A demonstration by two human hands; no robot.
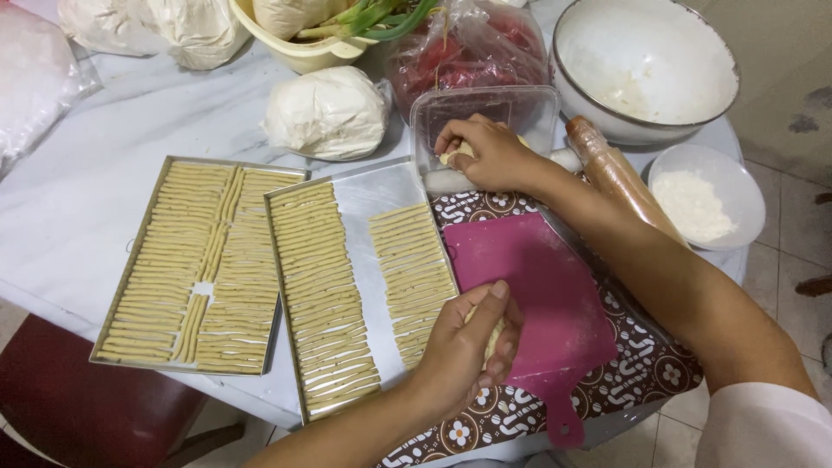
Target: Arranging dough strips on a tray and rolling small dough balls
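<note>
Dough lump (492, 334) in left hand (464, 355), long axis upright, toward fingertips.

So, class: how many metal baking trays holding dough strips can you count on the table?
2. The left tray, packed full with strips, lies at the table's left edge; the right tray, partly filled, lies beside it, touching the pink cutting board. None seem hidden.

You are in a home kitchen: trays of dough strips (195, 269) at nine o'clock, rolling pin (620, 178) and enamel bowl (646, 65) at one o'clock, tiled floor (793, 260) at three.
</note>
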